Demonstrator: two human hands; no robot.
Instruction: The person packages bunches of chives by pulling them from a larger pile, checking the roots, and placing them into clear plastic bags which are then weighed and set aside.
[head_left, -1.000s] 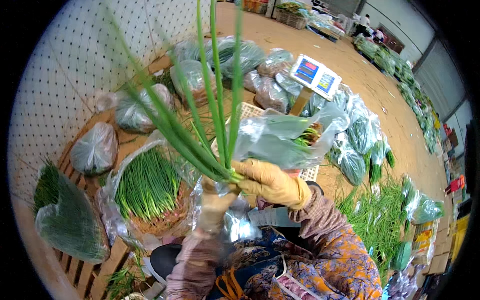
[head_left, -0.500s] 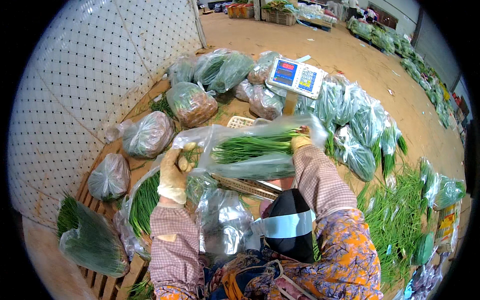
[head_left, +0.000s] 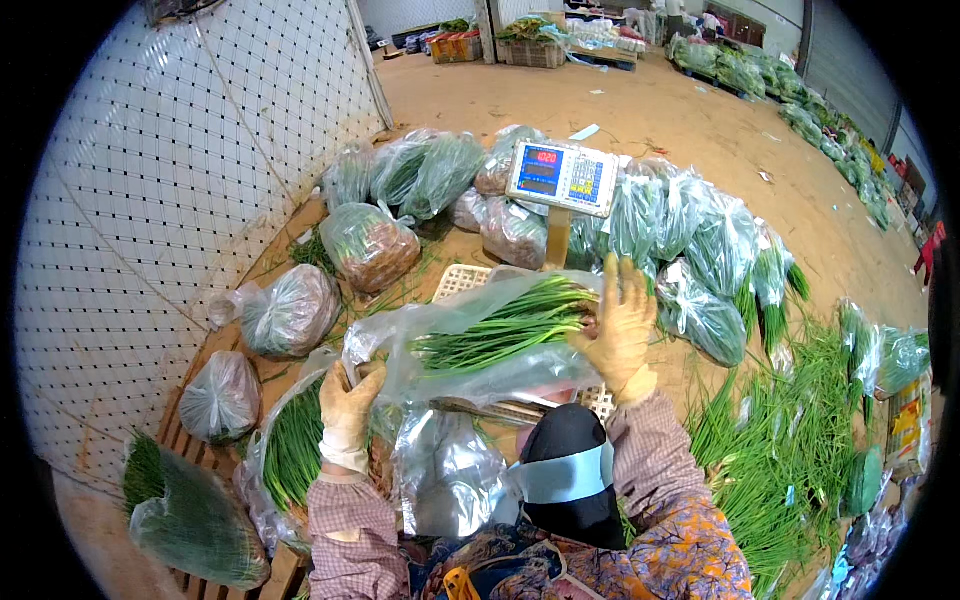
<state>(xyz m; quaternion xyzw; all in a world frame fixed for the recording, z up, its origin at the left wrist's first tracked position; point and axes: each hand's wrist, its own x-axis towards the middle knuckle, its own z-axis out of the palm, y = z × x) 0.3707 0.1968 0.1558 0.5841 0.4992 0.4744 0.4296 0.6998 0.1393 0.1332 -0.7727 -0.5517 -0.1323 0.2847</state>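
A bunch of long green scallions (head_left: pixel 505 325) lies inside a see-through plastic bag (head_left: pixel 440 318), over a cream plastic crate (head_left: pixel 462 280) in front of a digital scale display (head_left: pixel 563 177). My left hand (head_left: pixel 348 405), in a tan glove, pinches the edge of the bag at its left end. At the other end, my gloved right hand (head_left: pixel 624 328) is spread with fingers pointing away from me, its palm side against the root end of the bunch. The bag covers most of the crate.
Filled bags (head_left: pixel 372 246) stand behind and left of the crate; more bagged greens (head_left: pixel 690 225) stand right of the scale. Loose scallions (head_left: pixel 780 450) cover the floor at right. A silvery plastic sheet (head_left: pixel 455 470) lies close to me. Wooden slats (head_left: pixel 285 572) show at lower left.
My right hand has gone from closed at the root end to spread open. The bag has lowered toward the crate, while my left hand keeps hold of its left end. The scale's reading differs.
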